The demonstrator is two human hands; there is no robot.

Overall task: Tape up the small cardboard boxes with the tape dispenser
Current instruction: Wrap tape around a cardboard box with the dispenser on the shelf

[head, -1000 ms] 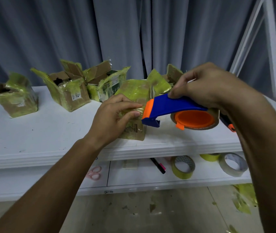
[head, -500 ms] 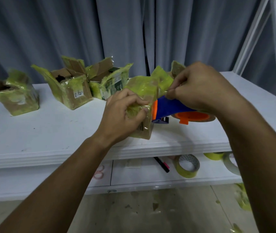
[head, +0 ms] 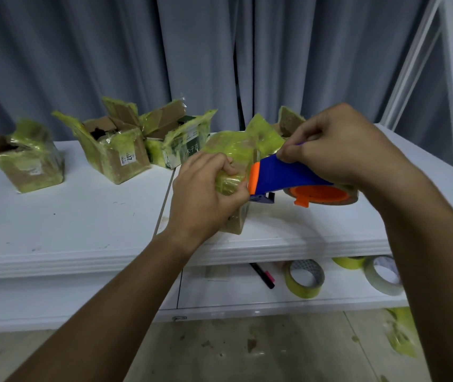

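**A:** Right, I only have the head view, so I'll read the whole thing from there. My left hand (head: 206,188) sits at the centre of the picture, fingers and thumb curled round the box (head: 231,166) I'm working on. The box stands on the white table (head: 82,216) near its front edge and is already wrapped in yellowish tape.

**B:** And the other hand?

**A:** My right hand (head: 341,144) is at about 2 o'clock from the left one, fingers curled over the blue handle of the tape dispenser (head: 288,179). Its orange front edge touches the right side of the box, just beside my left thumb. The roll on its orange hub hangs at 3 o'clock from the box, above the table.

**B:** How far along are we?

**A:** I'd judge this one mid-strip: the top looks closed and taped, and the dispenser is laying or cutting tape down the side. I can't tell whether the strip is cut yet. Much is left, I think. At 9 to 11 o'clock stand three more boxes: far left box (head: 18,164), middle box (head: 115,153), dark-labelled box (head: 181,144). All have flaps standing open. Another flap (head: 288,119) shows behind my right hand at 1 o'clock.

**B:** Anything below?

**A:** On the lower shelf (head: 233,296) at 5 o'clock lie a marker (head: 262,275), a yellow tape roll (head: 304,278) and a pale roll (head: 383,275)
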